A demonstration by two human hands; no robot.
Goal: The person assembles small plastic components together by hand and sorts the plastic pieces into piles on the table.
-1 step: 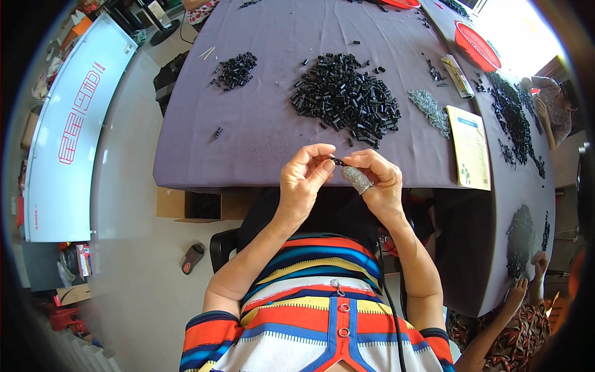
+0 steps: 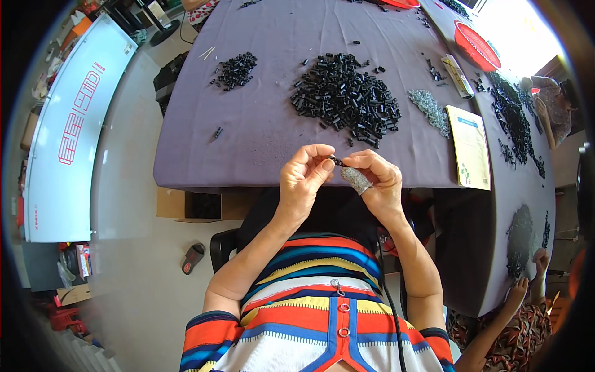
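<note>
Above the near edge of the cloth-covered table (image 2: 204,155), my two hands meet at a small black plastic piece (image 2: 336,160). My left hand (image 2: 302,180) pinches one end of it between thumb and fingertips. The other end is gripped by my right hand (image 2: 381,183), whose thumb wears a grey speckled cover (image 2: 356,179). Fingers hide most of the piece, so its full shape does not show. Just beyond my hands lies a large heap of short black tubular parts (image 2: 347,96). A smaller heap of similar parts (image 2: 235,70) sits farther left, with a stray part (image 2: 217,132) nearer me.
Right of the big heap lie a pile of small clear pieces (image 2: 429,110), a yellow booklet (image 2: 469,149) and a long narrow package (image 2: 457,75). A red basket (image 2: 477,47) stands farther back. Another person's hands (image 2: 530,276) work at the right beside a dark pile (image 2: 520,242).
</note>
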